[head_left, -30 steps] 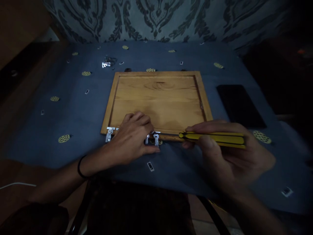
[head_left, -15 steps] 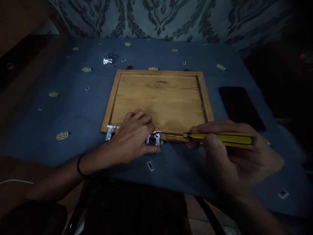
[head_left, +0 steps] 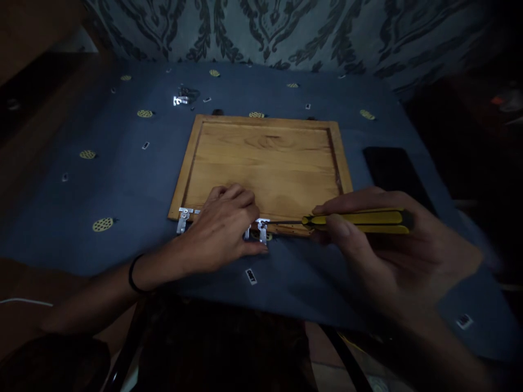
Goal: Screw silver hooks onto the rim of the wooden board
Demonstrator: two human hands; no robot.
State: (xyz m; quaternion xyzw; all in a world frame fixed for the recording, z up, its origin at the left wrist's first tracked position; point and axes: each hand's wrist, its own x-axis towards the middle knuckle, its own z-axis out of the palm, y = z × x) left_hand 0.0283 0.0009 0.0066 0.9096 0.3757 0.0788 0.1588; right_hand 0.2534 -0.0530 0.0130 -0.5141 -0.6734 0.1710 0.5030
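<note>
A framed wooden panel (head_left: 265, 163) lies flat, its long near edge towards me. My left hand (head_left: 220, 228) rests over that edge, fingers curled on the wood and thumb beside a metal hinge (head_left: 262, 231), which it seems to steady; its grip is partly hidden. My right hand (head_left: 396, 250) is wrapped round the yellow-and-black handle of a screwdriver (head_left: 359, 219). The shaft points left, nearly level, and its tip meets the hinge. Another metal hinge (head_left: 183, 220) sits at the panel's near left corner, left of my left hand.
Loose metal hinges (head_left: 182, 99) lie beyond the panel at the back left. To the right is a dark flat object (head_left: 394, 171), partly behind my right hand. A blue cloth with pineapple prints (head_left: 122, 179) covers the table, and a patterned fabric (head_left: 265, 32) rises behind it.
My right hand and the screwdriver have shifted slightly left, and the handle has turned in the fingers. My left hand and the panel stay nearly where they were.
</note>
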